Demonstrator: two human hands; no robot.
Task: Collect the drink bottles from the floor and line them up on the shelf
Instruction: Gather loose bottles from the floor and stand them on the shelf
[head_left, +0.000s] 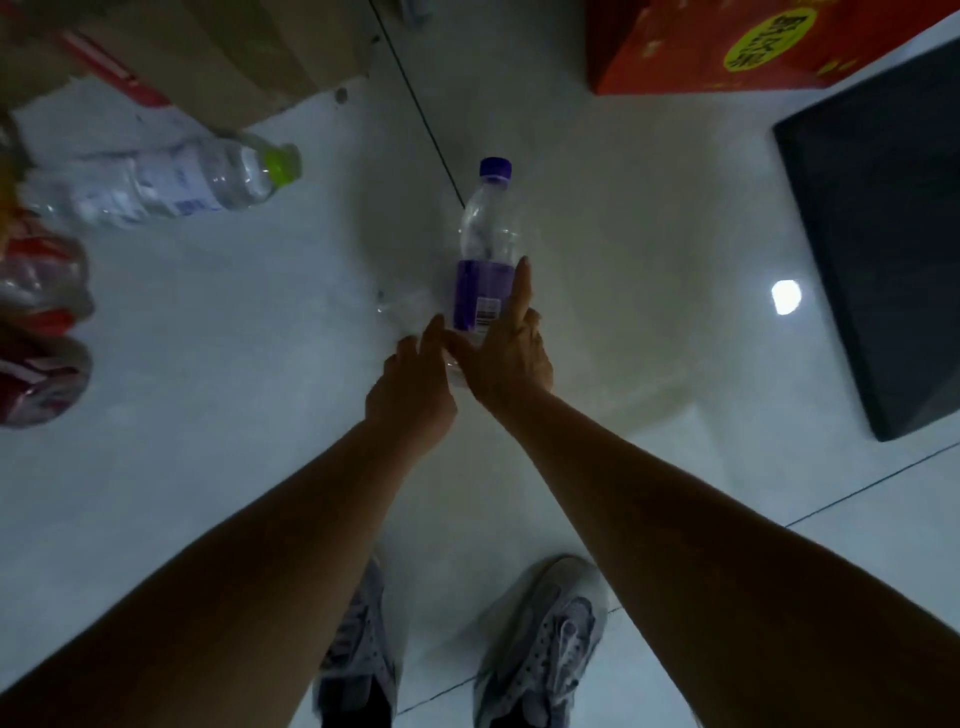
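Note:
A clear bottle with a purple cap and purple label (480, 291) lies on the white floor, cap pointing away from me. My right hand (506, 353) rests over its near end, with the index finger stretched straight along the label's right side and the thumb across the base. My left hand (410, 387) reaches in from the left, its fingertips beside the bottle's base next to the right thumb. A second clear bottle with a green cap (171, 179) lies on its side at the far left. Red-labelled bottles (41, 332) lie at the left edge, blurred.
A cardboard box (218, 57) stands at the back left and a red carton (727, 47) at the back right. A dark flat panel (878, 244) lies on the right. My two grey shoes (545, 639) stand on the tiles below my arms.

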